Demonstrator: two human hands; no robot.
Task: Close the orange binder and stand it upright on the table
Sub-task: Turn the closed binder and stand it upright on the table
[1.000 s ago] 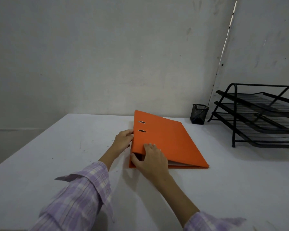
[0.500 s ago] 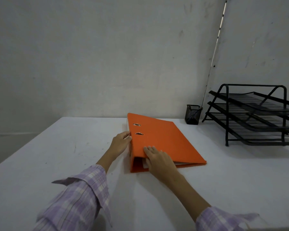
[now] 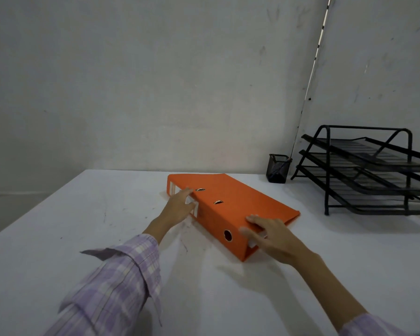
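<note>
The orange binder (image 3: 238,204) lies closed and flat on the white table (image 3: 83,226), turned at an angle with its spine facing me and to the left. The spine shows a round finger hole near its close end and a white label further back. My left hand (image 3: 180,206) rests against the spine by the label, fingers over its top edge. My right hand (image 3: 269,236) grips the binder's near end, fingers spread on the cover and thumb at the open bottom where white paper shows.
A small black mesh pen cup (image 3: 278,171) stands at the back near the wall. A black three-tier wire tray rack (image 3: 369,170) occupies the right side of the table. The wall runs close behind the table's far edge.
The binder has been rotated on the table so its spine now faces me. My right hand has shifted to the binder's near end, and my left stays on the spine.
</note>
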